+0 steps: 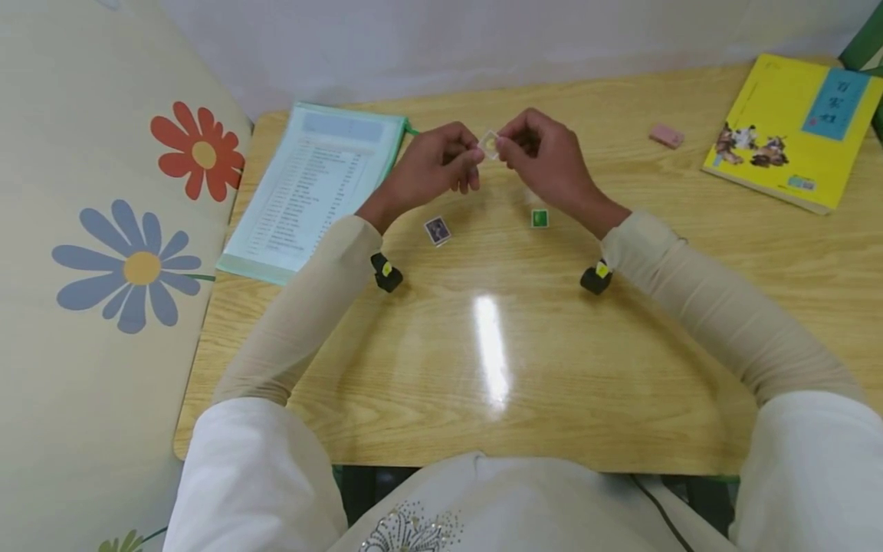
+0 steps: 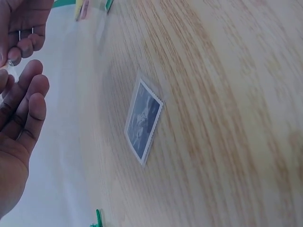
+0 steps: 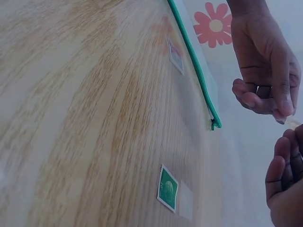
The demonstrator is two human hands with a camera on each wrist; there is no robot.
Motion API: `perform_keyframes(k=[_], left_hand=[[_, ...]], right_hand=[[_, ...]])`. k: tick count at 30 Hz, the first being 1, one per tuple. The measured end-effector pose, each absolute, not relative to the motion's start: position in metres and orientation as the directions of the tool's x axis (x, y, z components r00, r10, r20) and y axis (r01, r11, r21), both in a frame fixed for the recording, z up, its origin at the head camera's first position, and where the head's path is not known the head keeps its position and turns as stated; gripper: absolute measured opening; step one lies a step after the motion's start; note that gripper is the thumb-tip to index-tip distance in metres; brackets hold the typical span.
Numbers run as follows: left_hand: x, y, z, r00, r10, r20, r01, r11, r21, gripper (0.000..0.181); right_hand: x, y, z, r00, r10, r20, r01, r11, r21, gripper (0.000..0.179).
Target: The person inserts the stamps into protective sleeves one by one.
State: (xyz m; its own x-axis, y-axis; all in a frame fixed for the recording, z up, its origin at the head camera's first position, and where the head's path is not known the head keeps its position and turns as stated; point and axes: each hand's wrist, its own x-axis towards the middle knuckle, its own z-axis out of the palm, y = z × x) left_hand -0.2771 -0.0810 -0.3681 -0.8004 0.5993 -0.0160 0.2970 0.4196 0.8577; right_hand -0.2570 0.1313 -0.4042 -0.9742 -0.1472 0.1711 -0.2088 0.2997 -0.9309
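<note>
Above the far middle of the table, a small pale postage stamp (image 1: 489,144) with a yellowish motif is held up between both hands. My left hand (image 1: 441,157) pinches its left edge with thumb and finger, while my right hand (image 1: 548,157) pinches the right edge. Below the left hand lies a dark stamp (image 1: 438,230) with a white perforated border, in what looks like a clear sleeve (image 2: 163,90). A green stamp (image 1: 539,218) lies below the right hand. In both wrist views the held stamp is mostly cut off by the frame edge.
A mint-green zip folder (image 1: 317,184) with a printed list lies at the left. Far right are a pink eraser (image 1: 666,136) and a yellow book (image 1: 779,130). Beside the green stamp is a pale translucent piece (image 3: 186,201). A wall (image 1: 110,153) with painted flowers borders the table's left side.
</note>
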Motion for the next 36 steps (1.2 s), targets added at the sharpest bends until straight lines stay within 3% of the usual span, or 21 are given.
perform_keyframes(k=[12,25,30,36], left_hand=[[-0.277,-0.081,-0.367,-0.794,0.607,-0.018,0.29,0.405,0.867,0.02],[-0.278,-0.081,-0.364,-0.784,0.621,-0.016,0.316,0.421,0.85,0.019],[-0.277,-0.082,-0.365,-0.787,0.616,-0.022,0.319,0.437,0.841,0.019],[-0.277,-0.082,-0.366,-0.785,0.62,-0.007,0.325,0.422,0.846,0.018]], right_hand=[[-0.258,0.132,-0.405,-0.968,-0.167,0.189,-0.231,0.286,-0.93,0.023],[-0.259,0.136,-0.4,-0.961,-0.236,0.141,-0.17,0.105,-0.98,0.02],[-0.245,0.135,-0.385,-0.95,-0.266,0.164,-0.205,0.131,-0.97,0.021],[-0.256,0.137,-0.4,-0.953,-0.265,0.144,-0.206,0.224,-0.952,0.028]])
